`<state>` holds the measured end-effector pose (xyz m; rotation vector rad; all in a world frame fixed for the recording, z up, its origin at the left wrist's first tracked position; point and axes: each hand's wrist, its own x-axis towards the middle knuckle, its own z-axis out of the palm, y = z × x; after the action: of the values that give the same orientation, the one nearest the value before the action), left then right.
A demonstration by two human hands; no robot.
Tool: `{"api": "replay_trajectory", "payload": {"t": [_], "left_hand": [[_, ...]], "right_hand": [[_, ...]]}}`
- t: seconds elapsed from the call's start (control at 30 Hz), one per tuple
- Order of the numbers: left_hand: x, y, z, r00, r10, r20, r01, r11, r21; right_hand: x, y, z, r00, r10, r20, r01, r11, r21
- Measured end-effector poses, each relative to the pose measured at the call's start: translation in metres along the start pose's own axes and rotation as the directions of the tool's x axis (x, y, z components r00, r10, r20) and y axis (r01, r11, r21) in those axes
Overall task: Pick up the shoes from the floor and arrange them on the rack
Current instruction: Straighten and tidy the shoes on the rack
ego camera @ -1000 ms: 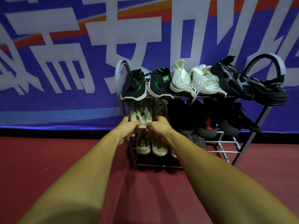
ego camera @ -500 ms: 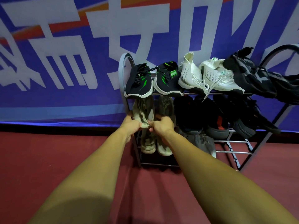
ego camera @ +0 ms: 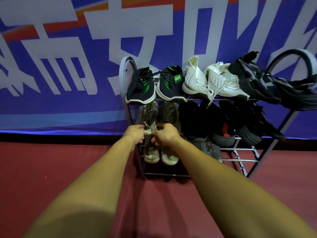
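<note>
Grey shoe (ego camera: 147, 115), lace pinched in fingers (ego camera: 157, 143) of left hand (ego camera: 134, 134) and right hand (ego camera: 165, 134).

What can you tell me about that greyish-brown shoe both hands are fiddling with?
The taupe shoe is a soft, knit-looking sneaker in grey-brown with pale laces. It leans steeply, toe nearest the viewer, at the left end of the rack's middle shelf. Its twin stands right beside it, and the black-and-green pair sits just above. The left hand holds its toe end; the right hand seems to pinch a lace there. Its heel is lost in shadow.
</note>
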<state>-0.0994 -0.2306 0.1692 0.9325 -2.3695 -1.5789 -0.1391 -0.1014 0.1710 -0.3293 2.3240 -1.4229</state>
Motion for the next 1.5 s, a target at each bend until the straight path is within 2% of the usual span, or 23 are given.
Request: {"api": "replay_trajectory", "payload": {"t": [0.17,0.37,0.53,0.7,0.9,1.07,1.23,1.3,1.4,1.5], "left_hand": [[-0.017,0.009,0.006,0.994,0.028,0.106,-0.035,0.997,0.061],[-0.043,0.027,0.014,0.986,0.103,0.132,-0.128,0.973,0.193],[-0.07,0.042,0.042,0.94,0.123,0.319,-0.211,0.943,0.258],[-0.075,0.049,0.071,0.901,0.163,0.402,-0.289,0.917,0.276],[-0.073,0.057,0.098,0.882,0.184,0.434,-0.33,0.899,0.289],[-0.075,0.068,0.117,0.871,0.235,0.432,-0.385,0.873,0.299],[-0.074,0.072,0.125,0.865,0.243,0.439,-0.399,0.864,0.307],[-0.072,0.072,0.126,0.867,0.233,0.44,-0.391,0.866,0.312],[-0.069,0.072,0.128,0.868,0.21,0.449,-0.377,0.868,0.324],[-0.068,0.071,0.129,0.869,0.196,0.455,-0.37,0.868,0.333]], "right_hand": [[-0.016,-0.002,-0.016,0.998,-0.068,0.004,0.068,0.996,-0.053],[-0.028,0.005,-0.046,0.998,-0.043,-0.046,0.039,0.996,-0.078],[-0.048,0.012,-0.085,0.993,-0.052,-0.103,0.038,0.991,-0.127],[-0.066,0.023,-0.122,0.989,-0.045,-0.143,0.016,0.979,-0.203],[-0.074,0.039,-0.15,0.982,-0.008,-0.189,-0.056,0.941,-0.333],[-0.068,0.063,-0.169,0.97,0.19,-0.151,-0.208,0.972,-0.112],[-0.069,0.067,-0.175,0.947,0.313,-0.071,-0.319,0.944,-0.091],[-0.063,0.067,-0.173,0.943,0.325,-0.078,-0.322,0.946,0.049],[-0.058,0.065,-0.173,0.917,0.386,-0.104,-0.337,0.887,0.315],[-0.053,0.065,-0.175,0.905,0.385,-0.18,-0.281,0.86,0.427]]}}
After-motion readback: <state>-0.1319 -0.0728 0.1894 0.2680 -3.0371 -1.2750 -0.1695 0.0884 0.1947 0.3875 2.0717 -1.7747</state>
